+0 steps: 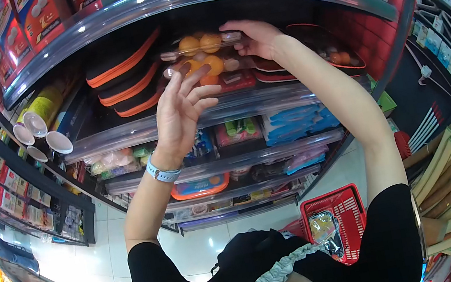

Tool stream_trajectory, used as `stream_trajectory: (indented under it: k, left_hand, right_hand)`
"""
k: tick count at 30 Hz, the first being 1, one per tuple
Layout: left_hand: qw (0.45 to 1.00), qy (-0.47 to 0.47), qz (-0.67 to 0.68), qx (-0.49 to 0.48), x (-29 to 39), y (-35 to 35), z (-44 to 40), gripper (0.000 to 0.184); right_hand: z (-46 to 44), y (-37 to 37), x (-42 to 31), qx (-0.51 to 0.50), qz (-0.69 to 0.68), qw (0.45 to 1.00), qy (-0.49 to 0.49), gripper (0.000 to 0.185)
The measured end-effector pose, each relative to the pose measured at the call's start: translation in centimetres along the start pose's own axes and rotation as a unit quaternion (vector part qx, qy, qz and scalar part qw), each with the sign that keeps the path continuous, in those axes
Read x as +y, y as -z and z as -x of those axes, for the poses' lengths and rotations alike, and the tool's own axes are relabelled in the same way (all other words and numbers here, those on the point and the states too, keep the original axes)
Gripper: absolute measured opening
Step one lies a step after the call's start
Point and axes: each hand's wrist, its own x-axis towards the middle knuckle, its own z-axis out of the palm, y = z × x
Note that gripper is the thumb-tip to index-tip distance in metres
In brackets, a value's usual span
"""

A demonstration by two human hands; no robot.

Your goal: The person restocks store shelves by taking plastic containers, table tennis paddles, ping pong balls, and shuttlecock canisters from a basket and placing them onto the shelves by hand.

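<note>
A clear pack of orange table tennis balls [200, 43] lies at the top of a stack on the shelf. My right hand [262, 37] reaches in from the right, its fingers and thumb closed around the pack's right end. Below it is another pack of orange balls [214, 63]. My left hand [178, 110], with a light blue watch [163, 172] on the wrist, is raised before this lower pack. Its fingers are spread and hold nothing; whether the fingertips touch the pack I cannot tell.
Black cases with orange zips [130, 79] are stacked to the left, and a paddle case with orange balls [336, 58] sits to the right. A clear shelf lip [136, 133] runs below. On the floor stands a red basket [359, 202] with packaged goods inside.
</note>
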Motion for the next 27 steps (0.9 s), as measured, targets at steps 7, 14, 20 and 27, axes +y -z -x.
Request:
stream_trajectory:
  k: [7, 14, 20, 27]
  left_hand:
    - [0.991, 0.057, 0.111, -0.038, 0.7, -0.3, -0.4, 0.068]
    - [0.992, 0.103, 0.073, -0.019, -2.7, -2.3, 0.0, 0.037]
    - [0.986, 0.140, -0.010, -0.092, -7.6, -8.0, 2.1, 0.049]
    - [0.918, 0.332, -0.018, -0.216, -18.7, -12.5, 6.2, 0.043]
  right_hand:
    - [6.6, 2.3, -1.2, 0.016, -0.028, 0.997, 0.065, 0.010]
    - [15.9, 7.5, 2.6, -0.077, 0.033, 0.985, 0.151, 0.075]
    - [24.9, 13.2, 8.2, 0.001, -0.011, 0.992, 0.124, 0.083]
    - [37.8, 18.2, 19.2, 0.159, -0.109, 0.978, 0.082, 0.067]
